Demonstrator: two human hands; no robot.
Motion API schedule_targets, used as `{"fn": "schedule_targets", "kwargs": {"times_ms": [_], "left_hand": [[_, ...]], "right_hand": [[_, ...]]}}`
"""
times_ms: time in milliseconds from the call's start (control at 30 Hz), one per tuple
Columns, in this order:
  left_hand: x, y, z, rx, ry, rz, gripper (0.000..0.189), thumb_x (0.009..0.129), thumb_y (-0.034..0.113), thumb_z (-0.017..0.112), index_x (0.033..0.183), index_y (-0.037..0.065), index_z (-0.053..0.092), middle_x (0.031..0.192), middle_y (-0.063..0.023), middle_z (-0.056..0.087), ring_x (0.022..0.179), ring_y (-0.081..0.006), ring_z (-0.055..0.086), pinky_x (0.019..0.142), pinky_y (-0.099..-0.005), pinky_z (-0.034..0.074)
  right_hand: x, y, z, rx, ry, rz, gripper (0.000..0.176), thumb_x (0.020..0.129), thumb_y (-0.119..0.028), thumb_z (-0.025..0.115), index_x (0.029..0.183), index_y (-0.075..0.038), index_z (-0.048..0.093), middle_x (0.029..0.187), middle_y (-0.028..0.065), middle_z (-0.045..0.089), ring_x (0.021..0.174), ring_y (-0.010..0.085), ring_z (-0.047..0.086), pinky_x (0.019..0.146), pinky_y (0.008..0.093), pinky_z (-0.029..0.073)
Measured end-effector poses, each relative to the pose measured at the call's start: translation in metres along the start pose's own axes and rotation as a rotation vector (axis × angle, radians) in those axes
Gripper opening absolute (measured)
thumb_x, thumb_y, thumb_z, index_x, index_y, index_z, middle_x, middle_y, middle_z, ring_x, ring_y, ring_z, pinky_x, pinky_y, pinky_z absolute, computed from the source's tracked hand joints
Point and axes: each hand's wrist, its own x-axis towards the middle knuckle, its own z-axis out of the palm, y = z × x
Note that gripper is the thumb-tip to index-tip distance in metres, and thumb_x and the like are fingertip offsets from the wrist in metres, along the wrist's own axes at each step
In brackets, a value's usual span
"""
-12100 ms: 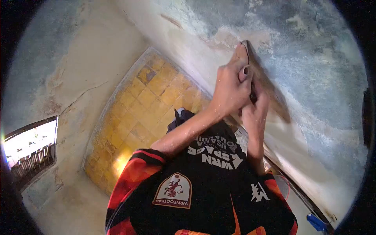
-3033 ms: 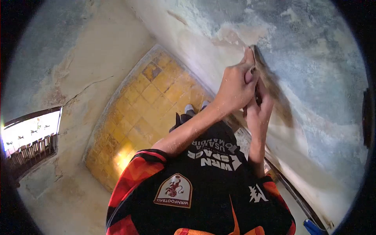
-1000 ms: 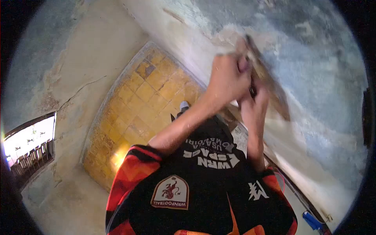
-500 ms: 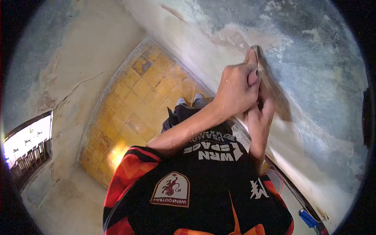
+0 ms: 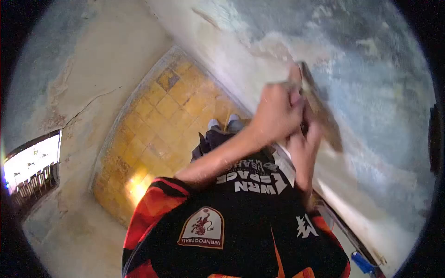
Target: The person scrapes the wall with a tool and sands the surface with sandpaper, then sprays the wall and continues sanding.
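Observation:
My left hand (image 5: 278, 111) reaches in from the left, its fingers curled, blurred by motion. Close against it, my right hand (image 5: 303, 143) comes up from below, partly covered by the left. Both hands close on a long, flat, grey-brown blade-like tool (image 5: 326, 110), held along the wall (image 5: 371, 92). Its dark upper end shows beside an outstretched finger. Its handle is hidden in the hands, so its exact kind cannot be made out. The wall has patchy blue-grey and whitish plaster.
A yellow tiled floor (image 5: 162, 111) lies below, my feet (image 5: 225, 123) on it. Another wall (image 5: 106, 60) on the left has a crack and a barred window opening (image 5: 34, 162). A blue object (image 5: 362, 262) and a cable are at lower right.
Both hands and the tool have shifted slightly downward along the wall. The hands stay together on the tool, and the left hand is more blurred.

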Motion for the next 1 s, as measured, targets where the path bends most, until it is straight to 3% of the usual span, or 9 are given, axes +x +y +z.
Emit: {"fn": "schedule_targets", "kwargs": {"times_ms": [67, 167, 200, 233, 367, 467, 700, 833, 1000], "left_hand": [[-0.004, 0.007, -0.001, 0.020, -0.011, -0.019, 0.011, 0.082, 0.001, 0.056, 0.081, -0.010, 0.058, 0.073, -0.0318, 0.058, 0.068, -0.0473, 0.061, 0.062, -0.0439, 0.050], [0.014, 0.009, -0.018, 0.017, -0.017, -0.195, 0.012, 0.082, 0.001, 0.057, 0.083, -0.010, 0.060, 0.070, -0.0314, 0.057, 0.067, -0.0481, 0.061, 0.062, -0.0448, 0.049], [0.009, 0.030, -0.027, 0.003, -0.164, -0.448, 0.012, 0.081, 0.001, 0.055, 0.082, -0.010, 0.061, 0.068, -0.0309, 0.056, 0.066, -0.0487, 0.061, 0.061, -0.0454, 0.049], [-0.005, 0.000, -0.011, -0.030, -0.102, -0.110, 0.020, 0.086, 0.010, 0.064, 0.079, -0.008, 0.062, 0.061, -0.0229, 0.057, 0.052, -0.0183, 0.054, 0.054, -0.0397, 0.047], [-0.007, -0.001, 0.000, -0.052, -0.092, -0.042, 0.014, 0.086, 0.007, 0.063, 0.087, -0.007, 0.061, 0.065, -0.0271, 0.051, 0.055, -0.0376, 0.050, 0.059, -0.0406, 0.046], [-0.006, 0.000, 0.002, -0.030, -0.065, -0.009, 0.016, 0.087, 0.008, 0.063, 0.084, -0.007, 0.060, 0.066, -0.0278, 0.052, 0.059, -0.0464, 0.049, 0.059, -0.0408, 0.046], [-0.006, 0.004, 0.005, -0.032, -0.028, -0.018, 0.008, 0.077, -0.002, 0.059, 0.073, -0.007, 0.054, 0.071, -0.0290, 0.057, 0.069, -0.0488, 0.059, 0.063, -0.0479, 0.047], [0.000, 0.000, 0.000, 0.035, -0.052, -0.047, 0.018, 0.089, 0.009, 0.061, 0.080, -0.007, 0.059, 0.067, -0.0276, 0.054, 0.059, -0.0454, 0.051, 0.059, -0.0424, 0.046], [-0.011, 0.007, 0.006, -0.014, -0.021, -0.001, 0.008, 0.077, 0.000, 0.059, 0.073, -0.007, 0.057, 0.070, -0.0303, 0.057, 0.070, -0.0506, 0.058, 0.063, -0.0485, 0.048]], "right_hand": [[-0.001, 0.006, -0.005, 0.003, 0.010, -0.003, 0.048, 0.092, -0.010, 0.061, 0.134, 0.011, 0.052, 0.115, 0.0176, 0.067, 0.105, 0.0177, 0.062, 0.091, 0.0293, 0.048], [0.006, 0.006, 0.001, -0.080, -0.005, 0.004, 0.049, 0.093, -0.012, 0.062, 0.135, 0.011, 0.051, 0.115, 0.0184, 0.067, 0.104, 0.0201, 0.062, 0.092, 0.0317, 0.048], [-0.001, 0.013, -0.003, -0.106, 0.022, -0.041, 0.049, 0.093, -0.014, 0.063, 0.135, 0.010, 0.052, 0.114, 0.0179, 0.067, 0.102, 0.0201, 0.062, 0.091, 0.0321, 0.048], [-0.008, 0.019, -0.006, -0.133, 0.050, -0.085, 0.050, 0.094, -0.015, 0.063, 0.136, 0.008, 0.052, 0.113, 0.0174, 0.068, 0.101, 0.0200, 0.063, 0.090, 0.0324, 0.049], [-0.015, -0.002, -0.017, -0.002, 0.013, 0.228, 0.048, 0.094, -0.012, 0.061, 0.138, 0.006, 0.052, 0.104, 0.0072, 0.066, 0.085, 0.0108, 0.059, 0.074, 0.0236, 0.049], [-0.015, -0.002, -0.008, 0.016, 0.010, 0.193, 0.047, 0.095, -0.011, 0.059, 0.139, 0.005, 0.052, 0.098, 0.0044, 0.064, 0.079, 0.0082, 0.055, 0.066, 0.0218, 0.046], [-0.012, -0.006, -0.008, 0.154, 0.015, 0.251, 0.048, 0.099, -0.017, 0.061, 0.141, 0.003, 0.051, 0.091, 0.0000, 0.060, 0.070, 0.0045, 0.050, 0.056, 0.0198, 0.040], [-0.007, -0.010, -0.002, 0.076, 0.000, 0.188, 0.048, 0.100, -0.019, 0.061, 0.140, 0.003, 0.051, 0.093, 0.0004, 0.061, 0.070, 0.0037, 0.049, 0.056, 0.0194, 0.040], [-0.011, 0.005, -0.006, 0.086, 0.075, 0.032, 0.047, 0.095, -0.008, 0.057, 0.138, 0.008, 0.051, 0.109, 0.0147, 0.068, 0.095, 0.0159, 0.062, 0.080, 0.0275, 0.050]]}}
